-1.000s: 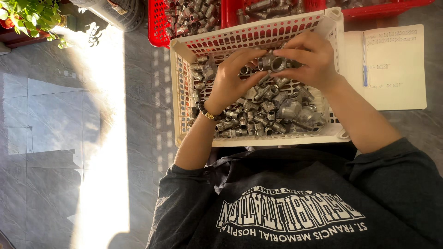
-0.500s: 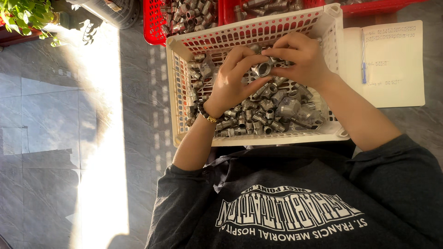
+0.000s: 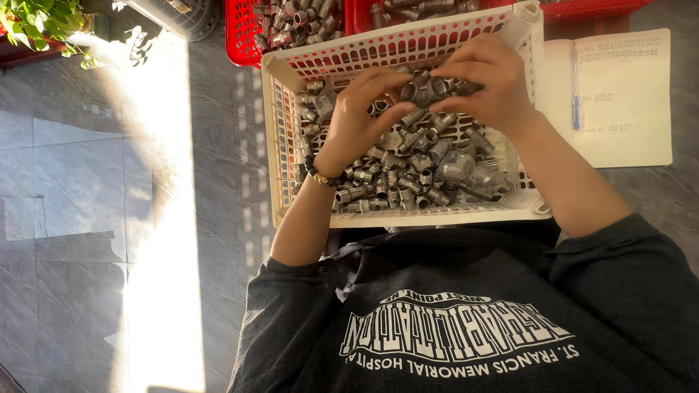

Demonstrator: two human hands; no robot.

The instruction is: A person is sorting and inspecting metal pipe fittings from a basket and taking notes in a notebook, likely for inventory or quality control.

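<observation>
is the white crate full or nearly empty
Partly full. Grey metal fittings cover the floor of the white crate in a loose layer well below its rim.

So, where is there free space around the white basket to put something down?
The grey tiled floor left of the white slotted plastic basket is bare, up to the green plant. Inside, grey metal pipe fittings crowd it under both hands. The open white notebook borders its right, red crates its far side.
</observation>
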